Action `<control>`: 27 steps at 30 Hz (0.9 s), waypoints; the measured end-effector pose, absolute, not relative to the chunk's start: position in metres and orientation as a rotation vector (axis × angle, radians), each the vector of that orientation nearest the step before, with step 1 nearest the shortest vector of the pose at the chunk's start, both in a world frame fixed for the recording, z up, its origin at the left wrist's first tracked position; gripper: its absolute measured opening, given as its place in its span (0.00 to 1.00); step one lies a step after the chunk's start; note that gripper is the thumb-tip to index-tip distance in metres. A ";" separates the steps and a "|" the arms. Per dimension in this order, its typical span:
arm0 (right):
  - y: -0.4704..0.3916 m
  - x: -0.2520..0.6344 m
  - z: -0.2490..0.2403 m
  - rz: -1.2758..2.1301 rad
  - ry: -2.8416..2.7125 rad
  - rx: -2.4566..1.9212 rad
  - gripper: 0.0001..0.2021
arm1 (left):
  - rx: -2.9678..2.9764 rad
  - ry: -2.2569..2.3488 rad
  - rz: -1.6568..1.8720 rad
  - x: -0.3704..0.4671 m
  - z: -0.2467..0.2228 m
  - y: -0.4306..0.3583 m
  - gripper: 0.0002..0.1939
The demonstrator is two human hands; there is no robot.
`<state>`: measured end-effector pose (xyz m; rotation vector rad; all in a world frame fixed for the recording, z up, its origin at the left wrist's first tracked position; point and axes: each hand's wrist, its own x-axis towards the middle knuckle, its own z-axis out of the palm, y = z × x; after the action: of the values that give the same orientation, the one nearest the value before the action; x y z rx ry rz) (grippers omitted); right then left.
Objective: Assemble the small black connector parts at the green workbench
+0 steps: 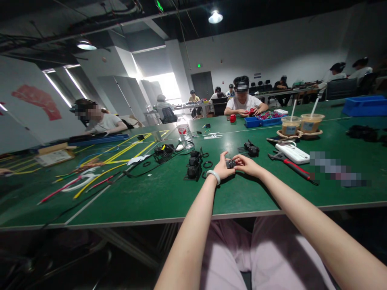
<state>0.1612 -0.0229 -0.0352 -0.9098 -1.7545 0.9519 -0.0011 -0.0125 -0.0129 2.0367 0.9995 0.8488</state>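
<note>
My left hand [223, 167] and my right hand [246, 166] meet over the green table [242, 197]. Between them is a small dark part [230, 164], gripped from both sides; its exact kind is too small to make out. A pale bracelet circles my left wrist. Just left of my hands lies a row of black chunky parts [194, 164], with a black ring [207, 164] beside it. Beyond my right hand sits another black part with thin prongs [251, 149].
Right of my hands lie red-handled pliers [294, 167], a white power-bank-like case [293, 152] and two drinks in a carrier [306, 133]. A water bottle [184, 133], cables [142, 171] and coloured strips [99, 181] are leftward. A person [243, 100] works opposite, beside blue trays [253, 122].
</note>
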 end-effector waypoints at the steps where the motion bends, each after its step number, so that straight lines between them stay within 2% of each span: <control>1: -0.023 0.161 -0.036 0.951 -1.759 -0.908 0.18 | 2.039 0.999 0.849 -0.001 -0.013 -0.013 0.44; 15: -0.022 0.162 -0.037 0.888 -1.804 -0.915 0.16 | 2.131 1.011 0.820 -0.001 -0.015 -0.011 0.43; 27: -0.025 0.160 -0.030 0.577 -1.928 -1.104 0.13 | 2.135 1.024 0.830 -0.002 -0.017 -0.011 0.41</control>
<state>0.1599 -0.0246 -0.0299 -1.1044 -1.9278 0.5773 -0.0022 -0.0109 -0.0169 2.1348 1.0243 0.8301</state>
